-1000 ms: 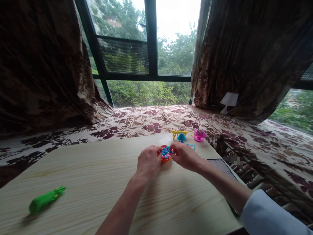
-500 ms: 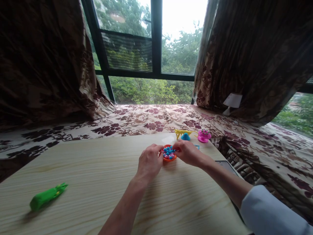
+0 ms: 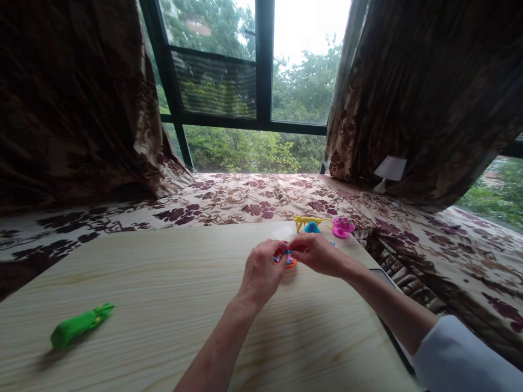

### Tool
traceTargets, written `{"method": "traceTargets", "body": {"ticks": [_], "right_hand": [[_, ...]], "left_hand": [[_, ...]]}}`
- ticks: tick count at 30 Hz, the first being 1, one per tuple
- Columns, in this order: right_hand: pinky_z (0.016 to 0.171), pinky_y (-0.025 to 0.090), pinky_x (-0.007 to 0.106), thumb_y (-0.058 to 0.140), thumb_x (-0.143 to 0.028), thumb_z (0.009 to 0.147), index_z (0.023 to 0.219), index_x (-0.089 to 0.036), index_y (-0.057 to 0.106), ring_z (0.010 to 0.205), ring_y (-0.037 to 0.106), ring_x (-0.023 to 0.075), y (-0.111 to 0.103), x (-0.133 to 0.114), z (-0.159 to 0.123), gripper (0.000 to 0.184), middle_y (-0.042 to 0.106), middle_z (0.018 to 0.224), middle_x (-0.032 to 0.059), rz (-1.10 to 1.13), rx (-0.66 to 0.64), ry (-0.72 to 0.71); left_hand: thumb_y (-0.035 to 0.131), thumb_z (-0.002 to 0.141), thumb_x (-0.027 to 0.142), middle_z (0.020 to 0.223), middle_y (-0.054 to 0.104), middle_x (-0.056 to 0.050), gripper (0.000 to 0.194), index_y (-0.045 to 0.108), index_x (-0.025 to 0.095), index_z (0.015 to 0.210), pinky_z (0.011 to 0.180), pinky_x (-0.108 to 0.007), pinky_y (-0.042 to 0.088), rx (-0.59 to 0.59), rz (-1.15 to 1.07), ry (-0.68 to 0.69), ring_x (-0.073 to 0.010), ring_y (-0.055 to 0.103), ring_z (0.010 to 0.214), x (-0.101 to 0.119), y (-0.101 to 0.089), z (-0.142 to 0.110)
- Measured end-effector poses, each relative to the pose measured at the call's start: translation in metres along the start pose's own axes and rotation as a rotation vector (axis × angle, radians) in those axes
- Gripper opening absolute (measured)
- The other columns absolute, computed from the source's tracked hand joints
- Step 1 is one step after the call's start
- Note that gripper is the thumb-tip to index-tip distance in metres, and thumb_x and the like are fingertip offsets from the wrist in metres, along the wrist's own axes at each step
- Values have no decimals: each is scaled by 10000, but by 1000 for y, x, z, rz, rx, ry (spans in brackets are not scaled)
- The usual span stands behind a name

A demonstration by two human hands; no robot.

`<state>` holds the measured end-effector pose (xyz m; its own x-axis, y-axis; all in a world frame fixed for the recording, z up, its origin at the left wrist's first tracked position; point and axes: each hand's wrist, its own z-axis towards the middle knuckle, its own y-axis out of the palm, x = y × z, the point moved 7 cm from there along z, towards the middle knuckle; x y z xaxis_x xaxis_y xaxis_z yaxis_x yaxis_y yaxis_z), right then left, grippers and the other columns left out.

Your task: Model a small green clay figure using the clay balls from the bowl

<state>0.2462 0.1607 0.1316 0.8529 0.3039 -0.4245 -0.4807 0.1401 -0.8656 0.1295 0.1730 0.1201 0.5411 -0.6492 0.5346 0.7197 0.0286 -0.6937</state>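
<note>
A small orange bowl [image 3: 292, 265] stands on the wooden table, largely covered by my hands. Blue and pink balls [image 3: 290, 259] fill it. My left hand [image 3: 263, 268] is over the bowl's left side, thumb and fingers pinched together. From the right, my right hand [image 3: 316, 253] reaches over the bowl with its fingers also pinched. The fingertips of both hands nearly meet above the balls. A bit of blue shows between them, too small to make out what either hand holds.
Behind my right hand are a yellow animal-like figure [image 3: 312, 220], a blue cone-shaped piece [image 3: 311, 227] and a pink figure with green dots [image 3: 342, 226]. A green bottle-like object [image 3: 77, 328] lies at the left. A dark-edged flat device [image 3: 382, 276] is under my right forearm.
My left hand has moved right, across the bowl, bringing its fingertips close to those of my right hand. More of the bowl and balls is now covered.
</note>
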Motion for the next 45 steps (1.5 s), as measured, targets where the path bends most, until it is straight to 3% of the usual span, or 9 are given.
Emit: {"method": "traceTargets", "body": {"ticks": [9,16,21,25,31,37,41,43,45], "right_hand": [[613,409,189,487,-132,767,864,-229,664,700,577,112,5,21,3,224,662,775,-11,-77,52,66],[792,393,245,442,-96,780,1003,-188,633,917,571,162,-14,44,1,308,637,1003,59,-246,47,143],[712,394,244,505,-101,744,872,-216,665,861,586,181,11,46,-7,234,647,925,61,-361,-69,172],[623,376,246,494,-145,769,781,-189,661,742,588,174,19,42,-11,174,635,858,73,-396,-87,180],[656,357,234,391,-217,870,822,-201,646,753,564,151,3,13,-5,260,628,800,47,-348,-26,118],[623,370,222,388,-208,877,746,-202,623,670,553,135,-10,-32,-4,269,624,714,22,-297,6,61],[651,410,229,404,-227,873,861,-231,611,703,569,142,-16,-83,-38,207,630,797,27,-159,93,-44],[671,442,219,419,-246,869,942,-265,596,746,587,142,-2,-103,-64,193,632,870,29,1,129,-100],[637,464,188,433,-260,860,967,-264,593,715,604,129,27,-116,-87,192,636,861,32,139,136,-184]], "left_hand": [[498,754,158,848,603,-5,193,606,247,887,772,-294,401,-10,89,-6,-160,540,858,-8,5,-1],[459,782,143,886,604,-9,266,610,270,960,782,-302,401,-15,102,13,-161,535,859,-7,6,0],[399,831,174,891,604,-26,246,609,234,943,813,-325,401,38,99,1,-172,529,881,1,-19,-2],[400,846,222,961,595,-16,235,582,239,993,845,-316,409,160,6,-53,-162,524,918,10,-54,-31],[465,818,257,982,600,-10,222,576,289,1006,838,-304,446,149,-101,-138,-166,541,953,7,-61,-99],[495,793,259,958,618,-4,199,596,300,960,813,-298,474,165,-26,-139,-173,568,926,-18,-67,-139],[499,791,239,975,615,-15,214,596,285,976,826,-289,465,221,106,-134,-169,563,938,-42,-94,-165],[500,790,239,967,615,-21,218,593,275,984,827,-297,458,267,201,-137,-173,555,937,-57,-116,-177],[508,782,252,946,617,-29,208,600,259,969,826,-320,447,341,327,-166,-186,546,921,-77,-144,-186]]}}
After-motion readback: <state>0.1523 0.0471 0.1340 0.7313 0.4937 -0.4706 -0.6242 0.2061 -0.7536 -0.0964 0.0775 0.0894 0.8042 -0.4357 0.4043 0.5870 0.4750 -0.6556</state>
